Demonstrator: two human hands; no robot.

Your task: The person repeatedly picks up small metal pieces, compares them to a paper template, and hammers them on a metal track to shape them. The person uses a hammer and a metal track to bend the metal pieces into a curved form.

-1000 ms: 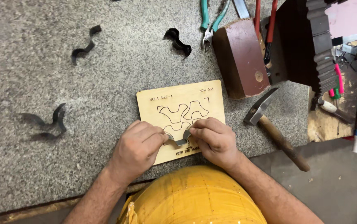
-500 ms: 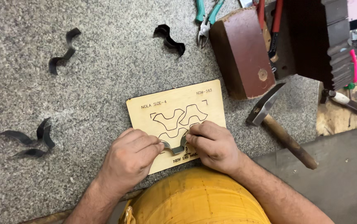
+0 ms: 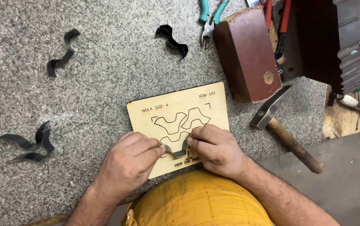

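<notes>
The left hand [image 3: 129, 161] and the right hand [image 3: 214, 147] both pinch a short curved strip of grey metal [image 3: 176, 151], fingertips closed on its two ends. The strip sits against the lower wavy slot of a pale rectangular plywood board [image 3: 176, 106] cut with wave-shaped outlines, which lies flat on the speckled grey stone slab [image 3: 104, 62]. Bent black metal strips [image 3: 63, 52] lie scattered on the slab. A wooden-handled hammer [image 3: 286, 136] rests just right of the board, below a reddish-brown block [image 3: 247, 54] and green-handled pliers [image 3: 211, 19].
</notes>
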